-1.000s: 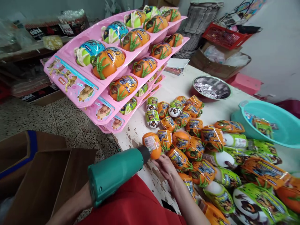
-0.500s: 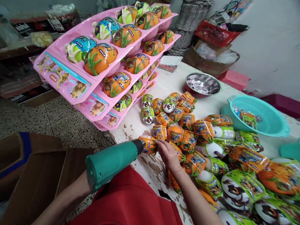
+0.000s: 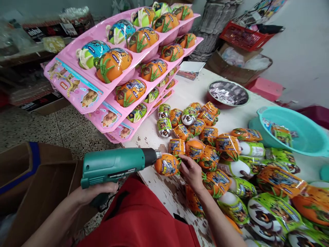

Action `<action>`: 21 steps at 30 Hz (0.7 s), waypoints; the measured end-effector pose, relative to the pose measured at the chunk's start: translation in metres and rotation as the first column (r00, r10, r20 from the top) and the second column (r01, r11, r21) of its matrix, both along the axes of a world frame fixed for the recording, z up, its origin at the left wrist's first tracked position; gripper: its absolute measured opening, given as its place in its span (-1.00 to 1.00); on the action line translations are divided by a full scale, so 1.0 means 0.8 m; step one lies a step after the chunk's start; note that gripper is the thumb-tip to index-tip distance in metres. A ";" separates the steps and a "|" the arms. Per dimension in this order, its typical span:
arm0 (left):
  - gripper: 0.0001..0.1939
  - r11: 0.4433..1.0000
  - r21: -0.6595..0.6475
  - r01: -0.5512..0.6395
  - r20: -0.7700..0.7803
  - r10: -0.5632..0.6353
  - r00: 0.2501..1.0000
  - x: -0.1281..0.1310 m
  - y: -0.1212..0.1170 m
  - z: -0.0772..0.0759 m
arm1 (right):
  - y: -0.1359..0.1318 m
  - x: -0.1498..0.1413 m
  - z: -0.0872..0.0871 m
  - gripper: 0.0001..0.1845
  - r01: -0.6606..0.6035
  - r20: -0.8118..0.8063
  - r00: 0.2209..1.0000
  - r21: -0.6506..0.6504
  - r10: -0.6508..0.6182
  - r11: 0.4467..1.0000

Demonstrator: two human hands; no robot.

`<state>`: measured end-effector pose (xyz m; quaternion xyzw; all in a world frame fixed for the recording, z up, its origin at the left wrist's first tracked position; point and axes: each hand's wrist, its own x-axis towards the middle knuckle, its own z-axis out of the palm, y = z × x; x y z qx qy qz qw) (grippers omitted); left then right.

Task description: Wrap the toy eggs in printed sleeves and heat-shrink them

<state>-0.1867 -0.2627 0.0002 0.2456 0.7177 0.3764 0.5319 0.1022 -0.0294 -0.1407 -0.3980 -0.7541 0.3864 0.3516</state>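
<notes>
My left hand (image 3: 99,190) is wrapped round the handle of a green heat gun (image 3: 113,166). Its metal nozzle points right, close to an orange wrapped toy egg (image 3: 166,165) with green claw-like strands. With fingertips pinched on the strands at its right end, my right hand (image 3: 191,171) holds that egg over the table's near edge. Around the right hand lie several more wrapped eggs, orange ones (image 3: 194,149) and green-and-white ones (image 3: 235,207); many sleeves look loose.
Pink trays (image 3: 84,92) filled with eggs are stacked at the table's left. A steel bowl (image 3: 228,94) of small packets and a turquoise basin (image 3: 303,133) stand at the right. A cardboard box (image 3: 51,185) is on the left, low down.
The heat gun has turned from an upward slant to nearly level, showing its side and handle. The egg has rolled so its printed label faces up. My view has shifted slightly.
</notes>
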 end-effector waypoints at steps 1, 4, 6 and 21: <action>-0.84 1.000 0.010 -0.012 0.017 0.011 1.000 0.002 0.005 0.003 | -0.001 -0.002 -0.004 -0.74 0.002 -0.044 0.999 -0.091 -0.006 0.996; -0.82 0.999 0.008 -0.040 0.074 0.040 0.996 0.001 0.008 0.003 | -0.006 -0.010 -0.017 -0.67 0.019 -0.179 0.980 -0.337 -0.084 0.941; -0.76 0.999 -0.031 -0.017 0.071 0.019 0.997 -0.005 -0.003 -0.002 | -0.008 -0.012 -0.024 -0.63 0.048 -0.202 0.969 -0.414 -0.144 0.909; -0.72 0.997 0.039 0.062 -0.090 -0.058 0.994 0.004 0.036 -0.028 | -0.026 -0.012 -0.019 -0.62 -0.114 -0.287 0.953 -0.630 -0.094 0.768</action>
